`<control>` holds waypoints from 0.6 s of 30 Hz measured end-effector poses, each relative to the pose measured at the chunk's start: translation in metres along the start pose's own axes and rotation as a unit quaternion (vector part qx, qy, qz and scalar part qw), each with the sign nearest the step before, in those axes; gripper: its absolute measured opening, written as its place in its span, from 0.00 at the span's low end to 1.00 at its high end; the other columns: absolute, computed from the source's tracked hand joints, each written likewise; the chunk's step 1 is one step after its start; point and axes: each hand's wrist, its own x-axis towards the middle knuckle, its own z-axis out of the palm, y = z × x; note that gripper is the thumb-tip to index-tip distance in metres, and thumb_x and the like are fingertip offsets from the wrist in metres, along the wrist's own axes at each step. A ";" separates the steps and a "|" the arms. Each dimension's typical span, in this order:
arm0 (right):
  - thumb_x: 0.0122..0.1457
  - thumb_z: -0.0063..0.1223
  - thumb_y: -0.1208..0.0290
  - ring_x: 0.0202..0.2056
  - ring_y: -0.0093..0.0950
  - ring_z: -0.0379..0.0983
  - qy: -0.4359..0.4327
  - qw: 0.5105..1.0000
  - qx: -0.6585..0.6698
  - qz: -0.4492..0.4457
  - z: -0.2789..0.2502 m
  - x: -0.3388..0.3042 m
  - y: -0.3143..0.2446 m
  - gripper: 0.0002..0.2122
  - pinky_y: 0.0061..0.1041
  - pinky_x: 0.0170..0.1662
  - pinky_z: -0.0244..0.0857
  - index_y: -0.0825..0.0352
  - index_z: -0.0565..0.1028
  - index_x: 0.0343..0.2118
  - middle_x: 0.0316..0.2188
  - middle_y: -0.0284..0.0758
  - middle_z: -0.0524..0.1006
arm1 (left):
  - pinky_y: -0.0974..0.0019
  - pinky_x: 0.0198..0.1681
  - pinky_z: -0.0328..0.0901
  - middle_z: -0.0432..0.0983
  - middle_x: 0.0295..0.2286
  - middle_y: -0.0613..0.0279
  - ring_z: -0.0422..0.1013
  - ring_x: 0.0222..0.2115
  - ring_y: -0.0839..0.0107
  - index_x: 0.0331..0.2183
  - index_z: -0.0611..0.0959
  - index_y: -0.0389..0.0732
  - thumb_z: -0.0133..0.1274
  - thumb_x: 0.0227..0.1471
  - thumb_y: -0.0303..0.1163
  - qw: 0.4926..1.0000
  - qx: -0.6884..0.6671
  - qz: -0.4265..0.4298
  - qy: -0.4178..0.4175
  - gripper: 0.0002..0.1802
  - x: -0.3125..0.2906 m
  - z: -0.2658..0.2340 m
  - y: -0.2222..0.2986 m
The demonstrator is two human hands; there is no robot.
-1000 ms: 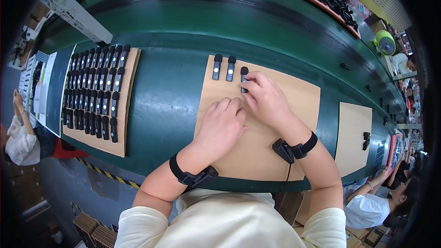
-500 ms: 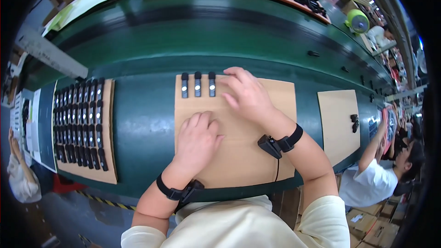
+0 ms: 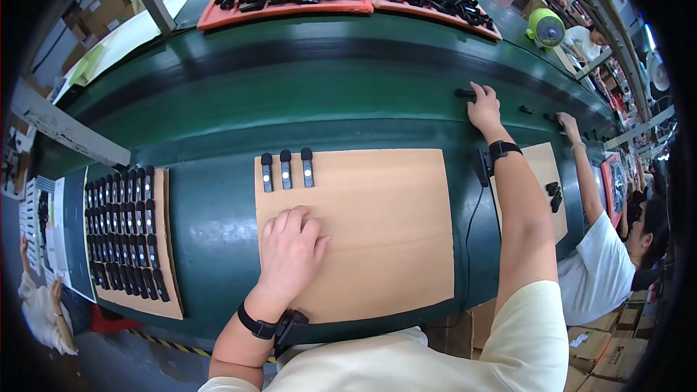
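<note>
In the head view, the right hand [image 3: 484, 109] reaches over the green conveyor belt [image 3: 348, 91] to a small black clip-on microphone [image 3: 462, 93] lying just inside the belt's near edge. Its fingers are part bent at the microphone's right end; whether they have closed on it I cannot tell. That microphone's long axis runs roughly left to right along the belt; which end bears the foam is too small to tell. The left hand [image 3: 292, 247] rests palm down by the left edge of a cardboard sheet [image 3: 385, 247], fingers loosely bent, thumb apart, nothing visible in hold. At the sheet's far left corner stand three microphones [image 3: 286, 169] in a row, long axes near to far, foam caps toward the far edge. Each looks light, with a stiff, perhaps slippery body and a soft, easily dented cap, so the body's long sides seem the best hold.
</note>
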 end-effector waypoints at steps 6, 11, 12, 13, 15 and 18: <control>0.54 0.58 0.72 0.40 0.33 0.73 -0.114 0.984 0.135 -0.034 -0.014 -0.005 -0.007 0.14 0.33 0.46 0.67 0.64 0.75 0.44 0.36 0.38 0.77 | 0.55 0.48 0.61 0.73 0.41 0.56 0.68 0.44 0.57 0.34 0.80 0.40 0.64 0.40 0.31 1.000 -0.001 0.001 0.005 0.16 -0.003 -0.001 0.004; 0.59 0.54 0.78 0.35 0.17 0.69 -0.208 0.852 0.473 -0.088 -0.087 -0.102 -0.111 0.09 0.18 0.42 0.65 0.70 0.75 0.42 0.33 0.31 0.76 | 0.55 0.48 0.61 0.73 0.41 0.55 0.69 0.44 0.56 0.36 0.80 0.40 0.64 0.41 0.30 1.000 -0.009 -0.002 0.008 0.16 -0.011 -0.007 0.000; 0.59 0.53 0.80 0.36 0.18 0.70 -0.234 0.825 0.506 -0.091 -0.111 -0.129 -0.128 0.09 0.18 0.42 0.64 0.70 0.75 0.43 0.34 0.31 0.76 | 0.55 0.48 0.61 0.73 0.41 0.55 0.69 0.44 0.56 0.36 0.80 0.40 0.64 0.41 0.30 1.000 -0.008 -0.012 0.006 0.16 -0.013 -0.010 0.002; 0.58 0.53 0.81 0.37 0.19 0.70 -0.222 0.815 0.516 -0.140 -0.124 -0.154 -0.140 0.10 0.19 0.43 0.64 0.70 0.75 0.43 0.36 0.32 0.75 | 0.54 0.49 0.61 0.73 0.42 0.55 0.70 0.44 0.57 0.37 0.80 0.40 0.64 0.41 0.29 0.998 -0.054 -0.017 0.022 0.17 -0.014 -0.014 0.003; 0.56 0.55 0.84 0.38 0.22 0.70 -0.219 0.794 0.538 -0.182 -0.152 -0.200 -0.160 0.12 0.20 0.44 0.64 0.71 0.75 0.43 0.38 0.34 0.74 | 0.54 0.52 0.62 0.73 0.45 0.54 0.71 0.44 0.58 0.39 0.80 0.39 0.64 0.41 0.28 0.988 -0.144 -0.022 0.051 0.18 -0.015 -0.024 0.007; 0.54 0.56 0.85 0.39 0.24 0.70 -0.231 0.770 0.564 -0.186 -0.180 -0.242 -0.175 0.12 0.21 0.45 0.64 0.72 0.75 0.42 0.38 0.36 0.74 | 0.53 0.55 0.61 0.75 0.44 0.55 0.73 0.42 0.59 0.40 0.80 0.38 0.65 0.41 0.27 0.930 -0.359 -0.055 0.059 0.20 -0.019 -0.042 0.024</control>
